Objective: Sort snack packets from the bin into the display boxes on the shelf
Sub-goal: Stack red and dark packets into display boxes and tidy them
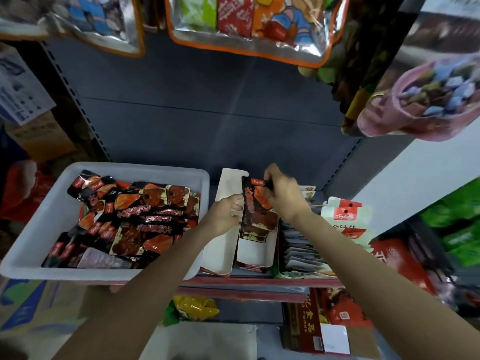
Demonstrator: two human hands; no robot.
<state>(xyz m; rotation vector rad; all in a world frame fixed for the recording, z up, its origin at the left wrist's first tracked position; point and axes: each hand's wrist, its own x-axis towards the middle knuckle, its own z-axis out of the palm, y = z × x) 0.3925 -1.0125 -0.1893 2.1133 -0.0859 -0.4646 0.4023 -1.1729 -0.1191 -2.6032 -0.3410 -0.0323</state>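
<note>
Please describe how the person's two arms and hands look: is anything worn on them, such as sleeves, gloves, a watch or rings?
Both forearms are bare as far as the picture shows; no sleeve edge comes into view. The left hand and the right hand wear no gloves. No watch or bracelet shows on either wrist. The hands are slightly blurred, so small rings cannot be ruled out, and nails cannot be judged.

Take the white display box [255,253] as your landmark: its front half lies open, while a black packet [255,216] fills its back. Left, the bin [31,245] crowds close; right, packed pouches [301,245] block you; above, hanging bags [249,24] overhang.
</note>
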